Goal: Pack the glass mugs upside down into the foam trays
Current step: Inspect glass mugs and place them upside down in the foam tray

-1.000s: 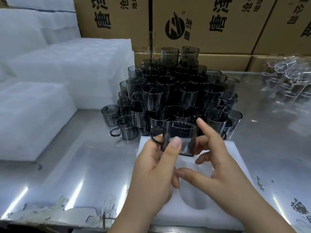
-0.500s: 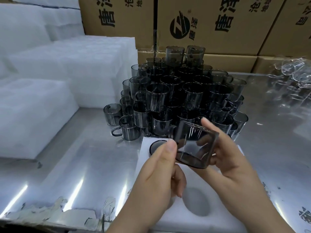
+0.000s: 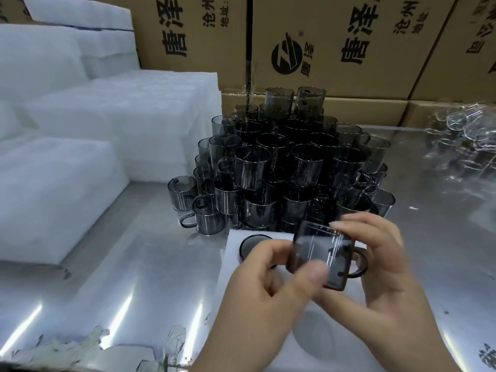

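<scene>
Your left hand point(image 3: 257, 299) and right hand point(image 3: 386, 277) cover most of the foam tray point(image 3: 230, 264), hiding how many pockets it has. The held mug point(image 3: 322, 253) is smeared. Clear glassware point(image 3: 461, 135) at the table's point(image 3: 134, 264) far right corner blurs together.

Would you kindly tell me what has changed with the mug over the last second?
The left hand and right hand turned the held mug above the foam tray: its handle, on the left a second ago, now points right. Both still grip it. The seated mug in the tray and the mug pile stayed put.
</scene>
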